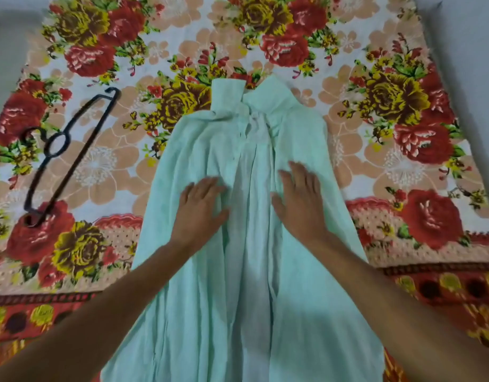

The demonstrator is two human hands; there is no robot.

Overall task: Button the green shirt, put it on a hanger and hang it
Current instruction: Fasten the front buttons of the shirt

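Green shirt (pixel 210 271), a pale mint cotton garment, lies face up and lengthwise on the floral bedsheet (pixel 403 78), collar (pixel 246 97) at the far end and hem running toward me, as I watch from the head camera. Its 2 front panels fall apart down the middle, showing a paler strip of inner cloth, so I judge the buttoning not yet begun; no button is clear enough for me to count.

My left hand (pixel 200 210) rests flat on the left panel, fingers spread, grasping nothing. My right hand (pixel 301 202) lies the same way on the right panel, palm down and released, just across the open placket. Both sit beside the gap at mid-chest, which I read as smoothing the fabric and drawing the 2 edges level so that buttons and holes will line up. The right hand is slightly blurred.

A black wire hanger (pixel 69 153) waits on the sheet well to the left of the shirt, touching nothing green, hook toward the left edge. Set apart like that, it seems kept within reach for the later step without snagging the cloth. Wrinkles near the collar may call for more flattening first.
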